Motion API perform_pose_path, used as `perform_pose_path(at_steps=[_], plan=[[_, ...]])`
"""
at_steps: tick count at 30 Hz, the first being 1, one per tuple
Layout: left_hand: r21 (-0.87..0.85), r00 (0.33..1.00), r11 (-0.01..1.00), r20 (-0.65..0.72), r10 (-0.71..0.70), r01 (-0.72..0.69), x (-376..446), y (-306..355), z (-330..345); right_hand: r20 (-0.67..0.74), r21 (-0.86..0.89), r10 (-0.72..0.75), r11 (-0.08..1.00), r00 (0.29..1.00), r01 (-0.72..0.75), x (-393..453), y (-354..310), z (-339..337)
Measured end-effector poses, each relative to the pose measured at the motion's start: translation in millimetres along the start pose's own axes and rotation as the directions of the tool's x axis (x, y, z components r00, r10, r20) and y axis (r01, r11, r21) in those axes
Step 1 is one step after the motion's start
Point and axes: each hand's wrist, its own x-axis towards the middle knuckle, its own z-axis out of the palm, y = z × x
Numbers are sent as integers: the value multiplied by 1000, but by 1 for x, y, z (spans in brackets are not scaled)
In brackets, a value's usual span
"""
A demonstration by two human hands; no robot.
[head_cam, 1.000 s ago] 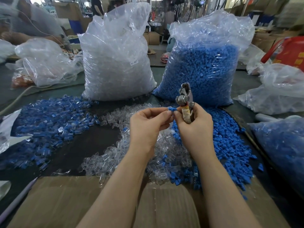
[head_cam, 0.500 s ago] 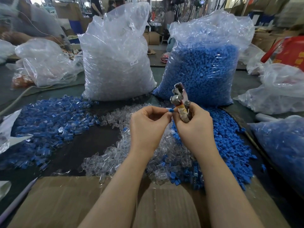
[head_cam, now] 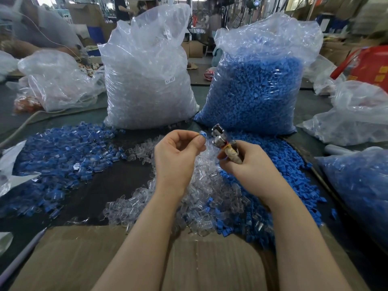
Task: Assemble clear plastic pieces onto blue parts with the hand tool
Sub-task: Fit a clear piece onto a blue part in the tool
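A small blue part (head_cam: 203,134) is pinched between the thumb and forefinger of the left hand (head_cam: 178,154), just above the middle of the frame; a clear edge seems to sit against it, though blur prevents confirmation that a clear piece is fitted. The remaining fingers of that hand are curled inward. A metal hand tool (head_cam: 223,144) with a taped handle is gripped in the right hand (head_cam: 249,164), fingers wrapped round the handle, its head tilted up and to the left. The tool head is held just beside the blue part, apart from it.

Below and between the hands, a heap of clear pieces (head_cam: 201,196) is spread on the dark table (head_cam: 100,185). A heap of loose blue parts (head_cam: 289,169) lies to the right of it, touching and mixing with it. At centre left a third heap (head_cam: 63,156) is seen, blue with clear portions.

Two large plastic bags stand behind: a bag of clear pieces (head_cam: 147,80) at upper centre, labelled, and a bag of blue parts (head_cam: 258,91) to its right. A further bag (head_cam: 361,185) holding blue items is at the right edge. Flattened cardboard (head_cam: 84,259) covers the lower edge of the frame.
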Motion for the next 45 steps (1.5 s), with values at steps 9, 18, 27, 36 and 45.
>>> perform_pose_path(at_steps=[9, 18, 27, 36, 45], plan=[[-18, 996, 999, 81, 31, -30, 2, 1, -4, 66, -3, -38, 999, 997, 39, -2, -4, 2], [-16, 991, 999, 128, 39, -38, 2, 3, -6, 57, -66, -62, 996, 996, 66, -1, 1, 3], [-50, 992, 999, 129, -11, 17, 2, 4, -6, 33, -124, -89, 988, 995, 92, -1, -1, 4], [293, 961, 917, -141, -238, 270, 25, -9, -62, -76, -357, 1, 934, 997, -28, 4, 13, -3], [823, 900, 372, -354, -252, 428, 34, -14, -118, -202, -468, 138, 856, 970, -219, 7, 34, -12]])
